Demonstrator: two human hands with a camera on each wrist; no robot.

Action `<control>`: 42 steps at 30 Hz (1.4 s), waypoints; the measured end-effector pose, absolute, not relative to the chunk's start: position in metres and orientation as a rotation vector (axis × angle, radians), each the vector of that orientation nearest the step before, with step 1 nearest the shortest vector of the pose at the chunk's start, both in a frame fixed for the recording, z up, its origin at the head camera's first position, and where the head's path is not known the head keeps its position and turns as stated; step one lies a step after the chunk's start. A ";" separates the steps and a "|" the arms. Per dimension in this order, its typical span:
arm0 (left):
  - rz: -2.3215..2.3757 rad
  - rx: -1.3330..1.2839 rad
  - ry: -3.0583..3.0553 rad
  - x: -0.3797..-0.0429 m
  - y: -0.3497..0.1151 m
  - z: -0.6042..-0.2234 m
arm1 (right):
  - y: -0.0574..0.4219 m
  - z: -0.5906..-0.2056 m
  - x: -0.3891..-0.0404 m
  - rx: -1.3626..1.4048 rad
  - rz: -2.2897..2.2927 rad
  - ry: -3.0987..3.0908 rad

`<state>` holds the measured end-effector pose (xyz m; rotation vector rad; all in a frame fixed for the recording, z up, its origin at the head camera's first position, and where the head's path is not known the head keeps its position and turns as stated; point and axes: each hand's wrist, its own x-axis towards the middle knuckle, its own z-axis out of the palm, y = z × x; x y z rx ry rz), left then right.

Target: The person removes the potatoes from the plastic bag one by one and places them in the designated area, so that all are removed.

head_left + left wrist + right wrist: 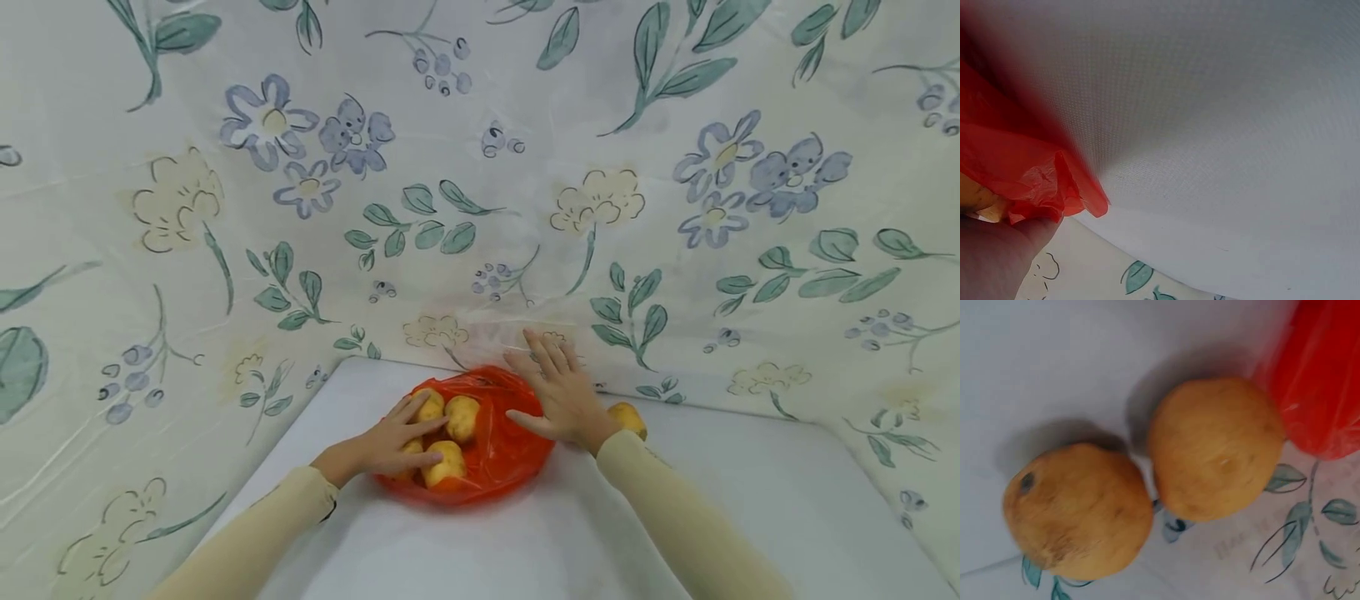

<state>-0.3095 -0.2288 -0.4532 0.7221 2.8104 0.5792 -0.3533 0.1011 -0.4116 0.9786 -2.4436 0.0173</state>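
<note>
A red plastic bag [517, 446] lies spread at the back of the white table, with several potatoes [461, 418] in its left part. My left hand [390, 442] rests over these potatoes, fingers straight and spread. In the left wrist view, the thumb of that hand [1007, 253] touches the bag's rim [1054, 187]. At the bag's right side my right hand [558, 396] has its fingers extended and apart; whether it touches the plastic I cannot tell. Two potatoes, one nearer the bag [1216, 450] and one with a dark spot [1079, 512], lie outside it in the right wrist view.
One loose potato [628, 419] shows just beyond my right wrist. The white tabletop [750, 492] extends to the right and toward me. A flowered cloth [487, 192] hangs along the table's back and left edges, close behind the bag.
</note>
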 end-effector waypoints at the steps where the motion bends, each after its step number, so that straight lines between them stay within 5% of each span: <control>1: 0.577 0.719 2.810 -0.310 -0.228 -0.453 | 0.098 -0.411 -0.353 0.986 0.019 -2.442; 42: 0.555 0.733 2.808 -0.308 -0.226 -0.450 | 0.001 -0.440 -0.344 1.145 0.486 -2.863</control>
